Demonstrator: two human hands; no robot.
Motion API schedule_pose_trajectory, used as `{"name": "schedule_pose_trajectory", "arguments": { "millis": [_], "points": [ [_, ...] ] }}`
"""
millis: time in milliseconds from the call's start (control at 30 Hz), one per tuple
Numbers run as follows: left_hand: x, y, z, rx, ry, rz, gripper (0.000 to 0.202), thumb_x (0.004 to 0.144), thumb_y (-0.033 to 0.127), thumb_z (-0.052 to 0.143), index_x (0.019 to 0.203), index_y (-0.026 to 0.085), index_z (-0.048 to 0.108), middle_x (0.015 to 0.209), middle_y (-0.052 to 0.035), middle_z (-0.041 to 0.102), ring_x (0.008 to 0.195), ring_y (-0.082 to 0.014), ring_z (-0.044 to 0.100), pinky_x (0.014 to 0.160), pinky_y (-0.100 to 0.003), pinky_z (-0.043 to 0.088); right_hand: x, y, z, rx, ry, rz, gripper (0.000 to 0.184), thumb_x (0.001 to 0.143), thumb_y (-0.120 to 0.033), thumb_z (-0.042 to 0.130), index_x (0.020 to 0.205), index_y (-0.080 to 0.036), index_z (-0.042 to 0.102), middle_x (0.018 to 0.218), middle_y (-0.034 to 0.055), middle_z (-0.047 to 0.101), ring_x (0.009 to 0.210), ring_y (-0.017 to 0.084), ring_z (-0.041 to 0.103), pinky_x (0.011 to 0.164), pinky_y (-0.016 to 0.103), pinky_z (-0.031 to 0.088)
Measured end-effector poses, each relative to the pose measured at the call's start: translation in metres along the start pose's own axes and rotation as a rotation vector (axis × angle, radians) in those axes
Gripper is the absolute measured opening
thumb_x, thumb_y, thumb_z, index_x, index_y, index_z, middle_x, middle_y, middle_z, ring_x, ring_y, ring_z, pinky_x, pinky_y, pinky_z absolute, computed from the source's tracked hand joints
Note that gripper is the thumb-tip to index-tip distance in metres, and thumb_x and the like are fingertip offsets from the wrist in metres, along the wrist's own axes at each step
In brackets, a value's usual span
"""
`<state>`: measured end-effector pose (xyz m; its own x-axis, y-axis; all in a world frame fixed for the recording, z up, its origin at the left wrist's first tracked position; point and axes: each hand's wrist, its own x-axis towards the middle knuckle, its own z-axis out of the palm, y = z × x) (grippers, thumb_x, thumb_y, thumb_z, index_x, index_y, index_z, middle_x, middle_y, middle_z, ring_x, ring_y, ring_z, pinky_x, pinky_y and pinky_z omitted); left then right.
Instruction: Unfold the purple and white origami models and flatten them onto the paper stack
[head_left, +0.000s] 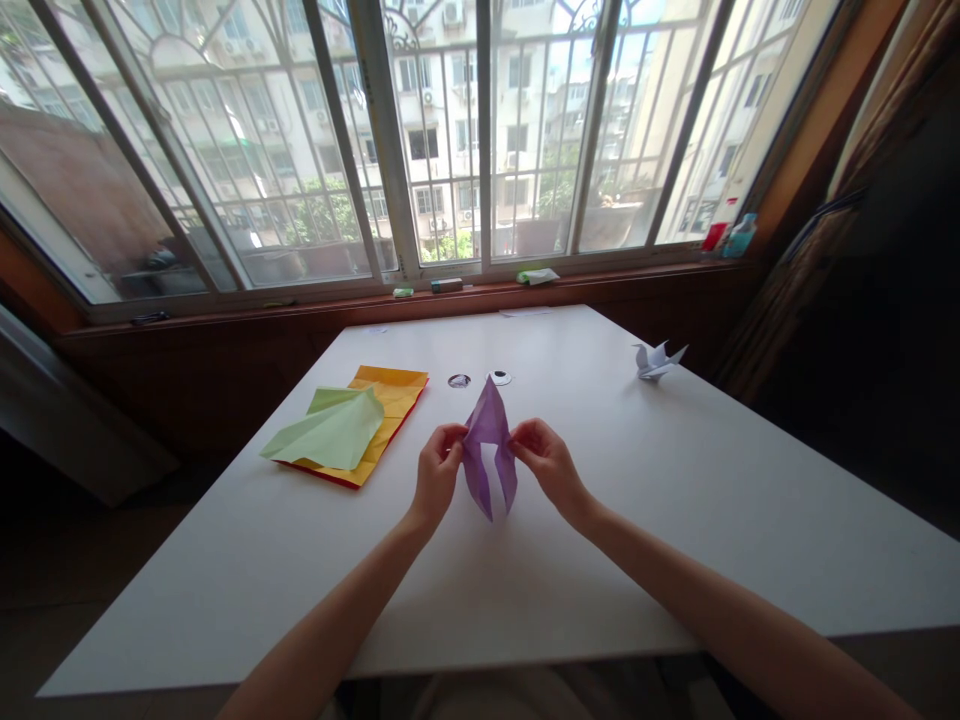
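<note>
A folded sheet of purple origami paper (489, 420) is held up over the middle of the white table (637, 560). It has a pointed top, and two narrow flaps hang down with a gap between them. My left hand (439, 465) pinches its left edge between thumb and fingers. On the opposite edge, my right hand (549, 462) has a similar pinch. Behind the purple paper lie two small round pieces, a dark-patterned disc (459, 381) and a white disc with a black spot (499, 378).
To the left, creased light green paper (337, 430) lies on yellow paper (394, 385) with a red underside. A white folded paper bird (657, 362) stands near the table's right edge. Small items, including a red bottle (718, 235) and a blue bottle (741, 238), line the windowsill (315, 300).
</note>
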<state>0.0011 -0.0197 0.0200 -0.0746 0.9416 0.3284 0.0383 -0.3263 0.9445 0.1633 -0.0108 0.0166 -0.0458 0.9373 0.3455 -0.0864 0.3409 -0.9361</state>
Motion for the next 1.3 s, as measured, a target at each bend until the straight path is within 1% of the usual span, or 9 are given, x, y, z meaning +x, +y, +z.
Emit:
{"name": "schedule_pose_trajectory", "arguments": {
  "millis": [133,300,400,667,767,900,1100,1200,1300],
  "points": [
    [0.001,0.0,0.0,-0.023,0.006,-0.023,0.015,0.073,0.024,0.057,0.085,0.016,0.061,0.079,-0.0026,0.062,0.073,-0.0134,0.056,0.065,-0.023,0.044,0.001,-0.001,0.0,0.0,0.056,-0.012,0.022,0.066,-0.034,0.065,0.068,-0.02,0.048,0.072,-0.0008,0.055,0.067,0.013,0.051,0.063,0.027,0.045],
    [0.003,0.002,0.0,-0.081,0.033,-0.054,0.014,0.069,0.025,0.063,0.079,0.015,0.063,0.077,-0.0022,0.064,0.074,-0.0135,0.057,0.07,-0.025,0.045,0.001,-0.007,-0.001,-0.042,0.072,0.037,0.018,0.063,-0.033,0.067,0.067,-0.018,0.059,0.069,0.0007,0.059,0.066,0.014,0.054,0.063,0.029,0.046],
    [0.004,0.002,0.0,-0.119,0.036,-0.085,0.017,0.066,0.025,0.066,0.079,0.015,0.064,0.078,-0.0028,0.065,0.075,-0.0139,0.059,0.073,-0.026,0.045,0.001,-0.011,-0.002,0.015,0.085,0.086,0.016,0.061,-0.03,0.069,0.07,-0.018,0.064,0.073,0.0019,0.063,0.07,0.015,0.057,0.068,0.031,0.047],
    [0.004,0.005,-0.001,-0.179,0.018,-0.142,0.025,0.066,0.029,0.066,0.086,0.014,0.064,0.086,-0.0052,0.066,0.081,-0.0153,0.059,0.076,-0.028,0.045,0.003,-0.016,-0.002,0.105,0.049,0.12,0.017,0.062,-0.027,0.069,0.077,-0.019,0.068,0.077,0.0025,0.067,0.073,0.016,0.061,0.074,0.034,0.05],
    [0.004,0.006,-0.002,-0.129,-0.015,-0.13,0.028,0.07,0.035,0.063,0.09,0.015,0.061,0.087,-0.0058,0.064,0.081,-0.0155,0.058,0.071,-0.026,0.045,0.001,-0.015,-0.003,-0.002,0.032,0.01,0.015,0.067,-0.027,0.066,0.08,-0.019,0.068,0.078,0.0033,0.066,0.074,0.017,0.061,0.072,0.034,0.051],
    [0.002,0.004,-0.002,0.062,-0.022,-0.046,0.033,0.068,0.036,0.065,0.092,0.015,0.055,0.093,-0.0073,0.061,0.082,-0.0166,0.058,0.064,-0.025,0.045,-0.005,-0.016,-0.002,-0.259,0.04,-0.243,0.012,0.074,-0.022,0.059,0.084,-0.022,0.067,0.079,0.0035,0.064,0.073,0.016,0.059,0.064,0.03,0.051],
    [0.001,0.001,-0.001,0.407,0.031,0.107,0.017,0.07,0.025,0.061,0.083,0.016,0.053,0.084,-0.004,0.058,0.077,-0.0152,0.056,0.063,-0.026,0.045,-0.014,-0.019,0.001,-0.475,0.045,-0.607,0.017,0.075,-0.01,0.057,0.083,-0.022,0.065,0.077,0.0037,0.063,0.072,0.015,0.057,0.062,0.03,0.05],
    [0.002,0.0,-0.002,0.464,0.078,0.172,0.014,0.068,0.024,0.062,0.077,0.016,0.054,0.078,-0.0034,0.057,0.073,-0.0149,0.054,0.057,-0.024,0.043,-0.016,-0.02,0.002,-0.524,-0.034,-0.783,0.022,0.074,-0.006,0.056,0.085,-0.023,0.063,0.077,0.0027,0.065,0.075,0.015,0.057,0.064,0.03,0.051],
    [0.003,0.001,-0.004,0.462,0.114,0.21,0.011,0.069,0.023,0.061,0.074,0.016,0.055,0.077,-0.0032,0.056,0.067,-0.013,0.053,0.053,-0.022,0.041,-0.017,-0.02,0.002,-0.554,-0.054,-0.853,0.022,0.074,-0.005,0.056,0.085,-0.023,0.061,0.077,0.0023,0.066,0.075,0.015,0.057,0.064,0.03,0.051]
  ]
}}
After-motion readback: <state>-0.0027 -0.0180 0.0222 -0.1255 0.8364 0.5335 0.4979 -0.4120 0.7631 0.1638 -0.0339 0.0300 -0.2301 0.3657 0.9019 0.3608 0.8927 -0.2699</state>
